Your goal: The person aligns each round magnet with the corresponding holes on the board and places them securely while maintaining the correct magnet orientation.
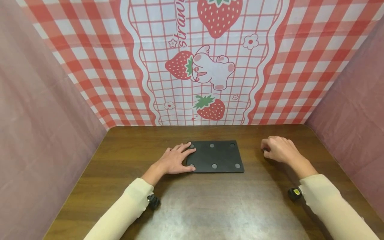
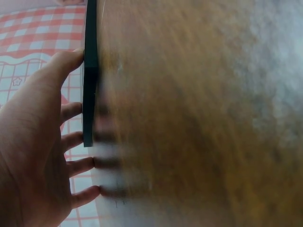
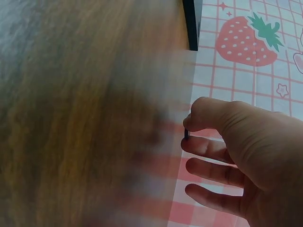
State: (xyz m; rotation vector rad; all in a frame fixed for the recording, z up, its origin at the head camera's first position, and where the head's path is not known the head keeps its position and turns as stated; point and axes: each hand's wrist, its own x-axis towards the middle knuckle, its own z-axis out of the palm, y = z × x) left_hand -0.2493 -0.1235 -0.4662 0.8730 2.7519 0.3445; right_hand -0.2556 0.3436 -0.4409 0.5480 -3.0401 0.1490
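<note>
A flat black rectangular board (image 1: 220, 156) lies on the table, with several round spots along its two long edges. Most spots look grey; the far right one is darker. My left hand (image 1: 174, 160) rests spread at the board's left end, its thumb and some fingertips touching the top. From the left wrist view, the lower fingers of that hand (image 2: 35, 142) reach past the board's edge to the table. To the right of the board, my right hand (image 1: 280, 149) pinches a small thin dark piece (image 3: 186, 134) between thumb and index finger, its other fingers curled. Most of that piece is hidden.
The brown wooden table (image 1: 192, 206) reflects light near the front. Behind it hangs a red-and-white strawberry cloth (image 1: 246, 66), and pinkish curtains (image 1: 51, 116) stand at both sides. A small black camera (image 1: 154, 201) is worn on each wrist.
</note>
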